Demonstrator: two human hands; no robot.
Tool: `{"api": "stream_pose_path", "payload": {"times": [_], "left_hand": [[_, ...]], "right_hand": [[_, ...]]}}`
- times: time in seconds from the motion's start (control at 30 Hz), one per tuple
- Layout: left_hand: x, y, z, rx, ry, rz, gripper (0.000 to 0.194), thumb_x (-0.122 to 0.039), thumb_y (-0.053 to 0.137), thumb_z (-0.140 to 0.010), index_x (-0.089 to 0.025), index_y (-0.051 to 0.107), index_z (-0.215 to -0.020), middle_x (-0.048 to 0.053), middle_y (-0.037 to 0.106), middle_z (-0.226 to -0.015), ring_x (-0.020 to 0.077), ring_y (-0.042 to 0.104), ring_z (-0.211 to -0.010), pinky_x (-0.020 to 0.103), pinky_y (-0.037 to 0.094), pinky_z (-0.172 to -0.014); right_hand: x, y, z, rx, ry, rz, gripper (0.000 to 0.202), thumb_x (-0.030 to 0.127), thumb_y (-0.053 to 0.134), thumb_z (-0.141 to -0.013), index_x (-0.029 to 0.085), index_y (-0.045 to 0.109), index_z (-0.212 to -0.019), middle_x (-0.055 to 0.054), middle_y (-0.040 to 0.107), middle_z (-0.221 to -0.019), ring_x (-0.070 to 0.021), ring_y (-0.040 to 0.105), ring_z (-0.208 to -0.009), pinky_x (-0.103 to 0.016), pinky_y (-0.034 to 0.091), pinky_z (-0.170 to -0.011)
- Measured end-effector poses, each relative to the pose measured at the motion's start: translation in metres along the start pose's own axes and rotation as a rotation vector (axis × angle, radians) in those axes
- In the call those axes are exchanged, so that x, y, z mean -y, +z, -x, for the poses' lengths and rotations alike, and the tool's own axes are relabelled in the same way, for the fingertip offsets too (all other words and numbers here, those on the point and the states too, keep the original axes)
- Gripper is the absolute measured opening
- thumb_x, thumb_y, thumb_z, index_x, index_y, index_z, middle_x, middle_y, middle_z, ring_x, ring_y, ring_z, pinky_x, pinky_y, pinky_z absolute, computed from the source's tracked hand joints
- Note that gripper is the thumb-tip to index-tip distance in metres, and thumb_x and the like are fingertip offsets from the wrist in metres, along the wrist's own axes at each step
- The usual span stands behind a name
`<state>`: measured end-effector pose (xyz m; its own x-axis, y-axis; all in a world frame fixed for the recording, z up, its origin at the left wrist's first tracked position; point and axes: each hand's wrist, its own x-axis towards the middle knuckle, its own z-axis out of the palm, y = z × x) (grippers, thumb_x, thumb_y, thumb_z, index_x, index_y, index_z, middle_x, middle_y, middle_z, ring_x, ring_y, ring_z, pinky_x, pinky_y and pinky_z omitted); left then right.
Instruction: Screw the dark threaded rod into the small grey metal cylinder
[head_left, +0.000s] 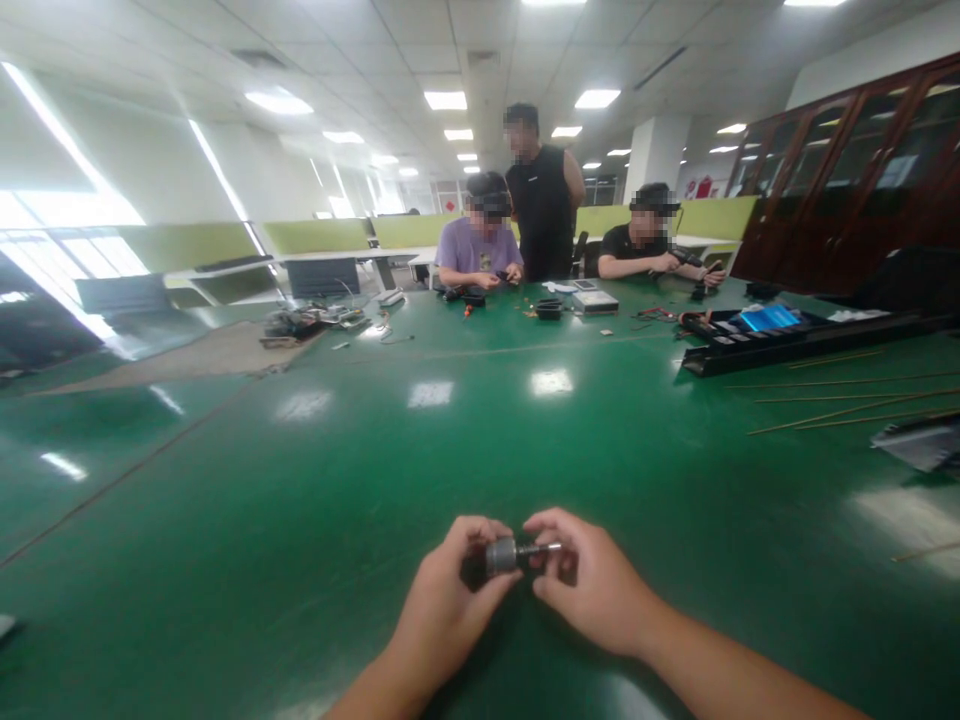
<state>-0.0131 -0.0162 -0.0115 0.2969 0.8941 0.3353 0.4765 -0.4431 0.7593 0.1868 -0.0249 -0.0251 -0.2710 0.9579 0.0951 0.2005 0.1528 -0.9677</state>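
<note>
Near the front of the green table, my left hand (pixel 454 585) is closed around a grey and black cylindrical part (pixel 501 556) with a thin metal shaft, apparently ridged near its base. The shaft points right. My fingers hide the part's left end. My right hand (pixel 589 580) is curled around the shaft's free end, with thumb and forefinger apart. It does not appear to grip the shaft; whether a fingertip touches it I cannot tell.
Across the green table (pixel 337 480) sit two people, with a third standing behind. Electronic parts (pixel 300 322) lie far left; a black box (pixel 549 309) stands at the far middle. On the right are a long black tray (pixel 795 345) and several thin rods (pixel 855 408).
</note>
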Motion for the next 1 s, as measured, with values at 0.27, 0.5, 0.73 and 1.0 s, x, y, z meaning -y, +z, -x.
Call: {"api": "stream_pose_path", "payload": {"times": [0.27, 0.5, 0.73, 1.0], "left_hand": [[-0.008, -0.004, -0.002, 0.008, 0.072, 0.004, 0.03, -0.016, 0.064, -0.081, -0.02, 0.037, -0.069, 0.006, 0.064, -0.095, 0.0172, 0.06, -0.085, 0.027, 0.045, -0.076], [-0.008, -0.002, -0.005, 0.047, 0.105, -0.016, 0.032, -0.01, 0.059, -0.081, -0.02, 0.032, -0.068, 0.005, 0.06, -0.095, 0.0167, 0.057, -0.086, 0.027, 0.042, -0.075], [-0.015, -0.006, -0.003, 0.13, -0.03, 0.086, 0.019, -0.022, 0.055, -0.089, -0.02, 0.041, -0.078, 0.01, 0.062, -0.113, 0.0221, 0.058, -0.11, 0.035, 0.046, -0.092], [-0.01, -0.003, -0.005, 0.124, -0.161, 0.139, 0.039, -0.026, 0.067, -0.081, -0.021, 0.057, -0.118, 0.008, 0.068, -0.111, 0.0225, 0.067, -0.101, 0.035, 0.053, -0.091]], "right_hand": [[-0.002, -0.004, -0.001, -0.059, 0.01, -0.156, 0.039, 0.014, 0.066, -0.074, 0.018, 0.061, -0.112, -0.003, 0.068, -0.086, -0.0149, 0.062, -0.07, -0.026, 0.048, -0.066], [-0.003, -0.005, -0.007, -0.087, 0.108, -0.245, 0.026, 0.038, 0.068, -0.081, 0.013, 0.069, -0.085, -0.009, 0.074, -0.076, -0.0183, 0.066, -0.063, -0.029, 0.05, -0.062], [-0.002, -0.007, -0.01, -0.132, 0.103, -0.28, 0.027, 0.04, 0.074, -0.075, 0.014, 0.069, -0.082, -0.006, 0.073, -0.073, -0.0189, 0.069, -0.064, -0.029, 0.052, -0.063], [-0.001, -0.008, -0.008, -0.142, 0.084, -0.302, 0.026, 0.04, 0.074, -0.076, 0.014, 0.069, -0.08, -0.006, 0.071, -0.071, -0.0184, 0.067, -0.063, -0.029, 0.051, -0.063]]}}
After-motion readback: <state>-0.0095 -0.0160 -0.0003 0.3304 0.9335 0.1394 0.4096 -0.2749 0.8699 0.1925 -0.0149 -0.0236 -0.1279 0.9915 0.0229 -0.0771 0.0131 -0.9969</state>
